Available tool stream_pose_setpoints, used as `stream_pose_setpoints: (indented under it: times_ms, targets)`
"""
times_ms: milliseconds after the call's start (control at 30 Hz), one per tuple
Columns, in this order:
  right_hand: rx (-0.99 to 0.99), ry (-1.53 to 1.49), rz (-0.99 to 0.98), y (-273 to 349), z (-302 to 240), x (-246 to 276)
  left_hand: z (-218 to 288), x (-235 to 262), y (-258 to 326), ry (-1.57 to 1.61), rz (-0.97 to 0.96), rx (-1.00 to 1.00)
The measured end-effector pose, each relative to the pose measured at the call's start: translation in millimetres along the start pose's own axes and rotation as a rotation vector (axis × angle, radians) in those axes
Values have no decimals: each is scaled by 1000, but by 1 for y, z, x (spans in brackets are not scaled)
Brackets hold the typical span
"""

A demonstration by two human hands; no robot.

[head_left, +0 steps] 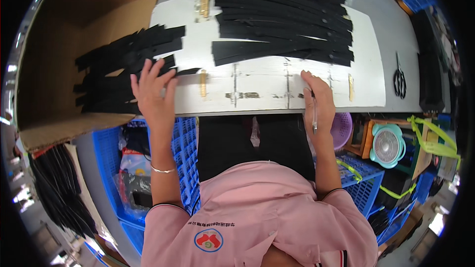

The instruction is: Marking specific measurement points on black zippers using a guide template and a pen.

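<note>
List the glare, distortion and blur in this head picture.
Head view: the white board reflects bright light; head view: the cardboard box bows near the left rim, and the corners go black; head view: the left hand and right hand look fairly sharp; head view: a bright background patch, lower right, is too washed out to identify.

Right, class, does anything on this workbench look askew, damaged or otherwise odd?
Yes, mildly: the black strips by the left hand lie unevenly, their ends jutting out raggedly, so that pile looks askew. The white board also bears dark smudges toward its near edge, making it look worn.
</note>
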State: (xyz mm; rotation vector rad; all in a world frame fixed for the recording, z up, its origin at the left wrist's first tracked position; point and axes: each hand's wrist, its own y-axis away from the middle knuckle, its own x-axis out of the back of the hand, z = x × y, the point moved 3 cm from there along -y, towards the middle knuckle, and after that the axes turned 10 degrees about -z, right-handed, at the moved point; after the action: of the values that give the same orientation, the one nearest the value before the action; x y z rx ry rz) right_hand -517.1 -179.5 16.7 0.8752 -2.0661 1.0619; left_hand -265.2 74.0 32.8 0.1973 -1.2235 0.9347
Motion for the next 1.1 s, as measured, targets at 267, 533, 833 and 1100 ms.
stream_pose_setpoints:
  times_ms: [267, 533, 833, 1100]
  targets:
    - [101, 63, 47, 28, -21, 2, 153, -95, 15, 301, -278, -342]
    - [-75, 230, 2, 48, 33, 22, 163, -92, 26, 111, -428, -342]
    - [-125, 332, 58, 57, 68, 42, 124, -65, 50, -9, -415, -108]
    - [-156, 103, 107, 19, 29, 37, 97, -62, 58, 17, -327, -48]
